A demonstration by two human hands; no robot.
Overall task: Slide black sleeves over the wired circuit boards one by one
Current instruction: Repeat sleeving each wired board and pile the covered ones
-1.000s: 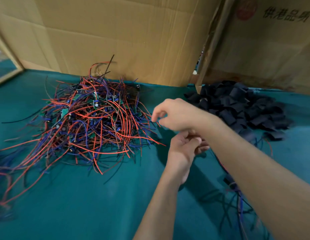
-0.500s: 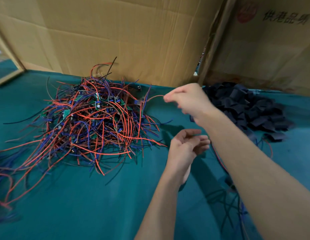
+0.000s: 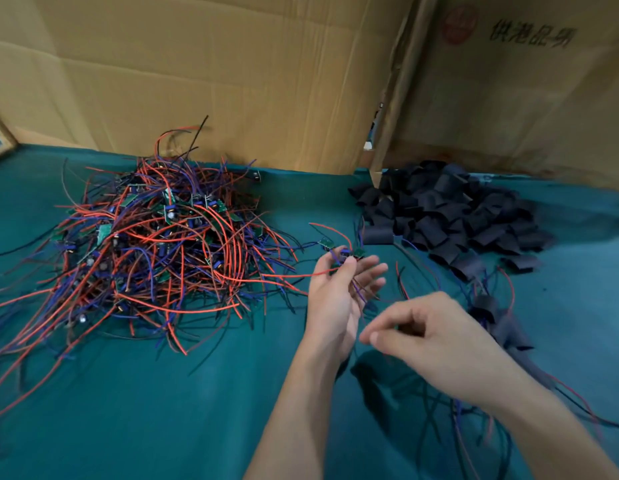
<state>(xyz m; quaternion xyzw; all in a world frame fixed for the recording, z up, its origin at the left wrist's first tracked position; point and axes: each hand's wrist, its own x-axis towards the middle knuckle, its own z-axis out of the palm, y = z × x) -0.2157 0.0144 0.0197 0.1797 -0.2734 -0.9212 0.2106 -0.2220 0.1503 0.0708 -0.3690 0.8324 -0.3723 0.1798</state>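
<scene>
Four blurred characters on cardboard box [image 3: 529, 109]

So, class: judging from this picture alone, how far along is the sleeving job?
Done: a few boards already in black sleeves lie at the right. In hand: the left hand pinches a small green wired circuit board; the right hand holds no sleeve that shows. Left: the big tangle of red and blue wired boards and the heap of empty black sleeves, so most remains.
</scene>
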